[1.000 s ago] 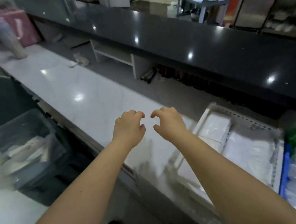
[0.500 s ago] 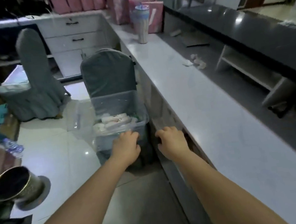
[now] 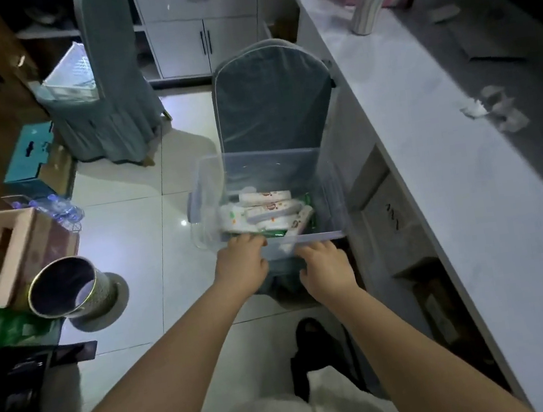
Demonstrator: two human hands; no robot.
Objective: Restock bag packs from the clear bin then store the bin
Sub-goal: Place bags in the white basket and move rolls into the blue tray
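Note:
A clear plastic bin (image 3: 275, 167) rests on the seat of a grey-covered chair (image 3: 272, 102) beside the counter. Several white bag packs (image 3: 264, 212) with green print lie in its bottom. My left hand (image 3: 242, 266) curls over the bin's near rim at its left part. My right hand (image 3: 326, 267) lies against the near wall just below the rim, fingers bent on it. Both forearms reach down from the bottom of the view.
A long white counter (image 3: 450, 182) runs along the right, with a tall cup (image 3: 366, 3) and crumpled paper (image 3: 492, 107) on it. A second covered chair (image 3: 109, 88), a metal can (image 3: 67, 288), cardboard boxes (image 3: 3, 255) and a white cabinet (image 3: 201, 25) stand around the tiled floor.
My view swung left from the counter and drawer of packs down to the bin on the chair. Both hands moved from mid-air onto the bin's near rim.

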